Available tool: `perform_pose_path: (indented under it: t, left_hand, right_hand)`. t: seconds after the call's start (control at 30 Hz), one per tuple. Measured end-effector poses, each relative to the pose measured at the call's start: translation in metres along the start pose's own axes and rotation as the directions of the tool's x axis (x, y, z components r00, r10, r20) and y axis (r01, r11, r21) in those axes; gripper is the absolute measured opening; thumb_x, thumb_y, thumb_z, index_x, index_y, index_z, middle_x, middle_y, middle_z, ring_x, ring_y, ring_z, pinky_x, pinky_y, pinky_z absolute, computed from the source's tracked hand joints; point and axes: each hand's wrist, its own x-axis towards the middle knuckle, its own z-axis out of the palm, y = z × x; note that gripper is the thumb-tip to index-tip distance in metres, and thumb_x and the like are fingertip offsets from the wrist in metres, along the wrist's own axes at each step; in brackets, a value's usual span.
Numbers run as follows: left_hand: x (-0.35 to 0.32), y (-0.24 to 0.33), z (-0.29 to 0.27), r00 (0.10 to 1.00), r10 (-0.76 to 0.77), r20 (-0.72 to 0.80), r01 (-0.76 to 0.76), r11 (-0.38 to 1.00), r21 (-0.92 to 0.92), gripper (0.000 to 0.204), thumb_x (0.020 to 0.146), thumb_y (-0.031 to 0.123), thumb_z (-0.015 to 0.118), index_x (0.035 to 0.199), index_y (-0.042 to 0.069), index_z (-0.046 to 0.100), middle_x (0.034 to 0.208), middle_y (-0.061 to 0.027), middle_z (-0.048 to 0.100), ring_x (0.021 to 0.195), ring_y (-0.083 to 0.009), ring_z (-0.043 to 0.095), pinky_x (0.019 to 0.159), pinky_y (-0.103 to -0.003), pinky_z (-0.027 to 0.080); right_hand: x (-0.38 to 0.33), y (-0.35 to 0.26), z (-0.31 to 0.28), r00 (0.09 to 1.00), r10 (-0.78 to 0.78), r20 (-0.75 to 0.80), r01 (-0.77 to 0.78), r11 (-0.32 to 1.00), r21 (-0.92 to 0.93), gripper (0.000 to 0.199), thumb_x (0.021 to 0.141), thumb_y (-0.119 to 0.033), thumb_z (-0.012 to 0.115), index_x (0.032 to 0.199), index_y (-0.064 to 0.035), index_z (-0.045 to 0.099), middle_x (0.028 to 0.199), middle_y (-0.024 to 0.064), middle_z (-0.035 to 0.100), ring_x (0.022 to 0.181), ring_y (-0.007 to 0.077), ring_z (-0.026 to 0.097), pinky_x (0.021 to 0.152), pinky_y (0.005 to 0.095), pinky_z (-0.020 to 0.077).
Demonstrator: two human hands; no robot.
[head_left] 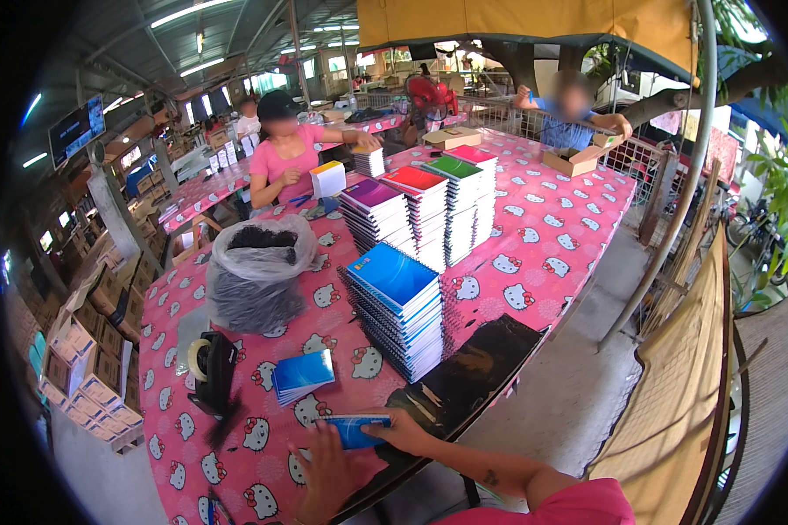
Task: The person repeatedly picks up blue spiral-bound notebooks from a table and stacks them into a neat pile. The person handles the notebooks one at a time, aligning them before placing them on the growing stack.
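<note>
A blue-covered notebook (356, 432) is at the table's near edge, in front of me. My right hand (401, 432) grips its right end, thumb on top of the cover. Next to its left end is my left hand (327, 464), fingers stretched and apart, the tips close against the notebook; whether they touch is hard to tell. Just beyond lies a small stack of blue notebooks (303, 376). A tall stack of blue spiral notebooks (396, 306) stands farther right, wire bindings showing along its sides.
Purple (374, 194), red (414, 180) and green (453, 168) notebook stacks stand behind. A plastic bag of black coils (261, 273) and a tape dispenser (214, 372) are at left. A black mat (468, 372) covers the near right edge. Two people work across the pink table (534, 258).
</note>
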Motion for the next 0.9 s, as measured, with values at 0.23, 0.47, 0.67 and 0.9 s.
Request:
perform_pose_path:
  t: [0.23, 0.47, 0.67, 0.9]
  left_hand:
    - [0.059, -0.042, -0.066, 0.988, -0.002, 0.154, 0.086, 0.835, -0.544, 0.029, 0.093, 0.028, 0.065, 0.117, 0.010, 0.066, 0.112, -0.0084, 0.068, 0.109, -0.0292, 0.062, 0.114, -0.066, 0.016]
    - [0.060, -0.048, -0.051, 0.988, 0.059, 0.143, 0.062, 0.694, -0.718, 0.018, 0.089, 0.022, 0.072, 0.101, 0.010, 0.069, 0.086, -0.0054, 0.072, 0.076, -0.0227, 0.068, 0.113, -0.058, 0.022]
    - [0.063, -0.048, -0.052, 0.976, 0.092, 0.197, 0.103, 0.600, -0.793, 0.015, 0.087, 0.021, 0.074, 0.097, 0.011, 0.069, 0.083, -0.0024, 0.071, 0.068, -0.0220, 0.067, 0.113, -0.054, 0.025]
    - [0.063, -0.049, -0.057, 0.965, 0.115, 0.237, 0.061, 0.776, -0.627, 0.029, 0.090, 0.028, 0.069, 0.110, 0.007, 0.065, 0.108, -0.0085, 0.068, 0.098, -0.0274, 0.066, 0.113, -0.064, 0.019]
  right_hand:
    - [0.005, -0.003, 0.001, 0.984, -0.057, 0.168, 0.066, 0.997, -0.047, 0.036, 0.093, -0.005, 0.066, 0.128, -0.0036, 0.065, 0.111, 0.0061, 0.072, 0.100, 0.0110, 0.062, 0.091, 0.0295, 0.0496]
    - [0.005, -0.001, -0.006, 0.971, -0.076, 0.225, 0.090, 0.995, -0.050, 0.037, 0.092, -0.003, 0.066, 0.129, -0.0040, 0.065, 0.113, 0.0052, 0.072, 0.100, 0.0110, 0.063, 0.090, 0.0296, 0.0501]
    - [0.004, 0.000, -0.007, 0.969, -0.057, 0.238, 0.080, 0.993, -0.087, 0.036, 0.091, -0.003, 0.066, 0.127, -0.0038, 0.066, 0.111, 0.0054, 0.072, 0.099, 0.0106, 0.063, 0.090, 0.0302, 0.0503]
    - [0.002, -0.004, -0.002, 0.975, -0.042, 0.219, 0.062, 0.995, -0.084, 0.034, 0.091, -0.006, 0.068, 0.126, -0.0032, 0.066, 0.107, 0.0058, 0.072, 0.097, 0.0112, 0.063, 0.089, 0.0303, 0.0505]
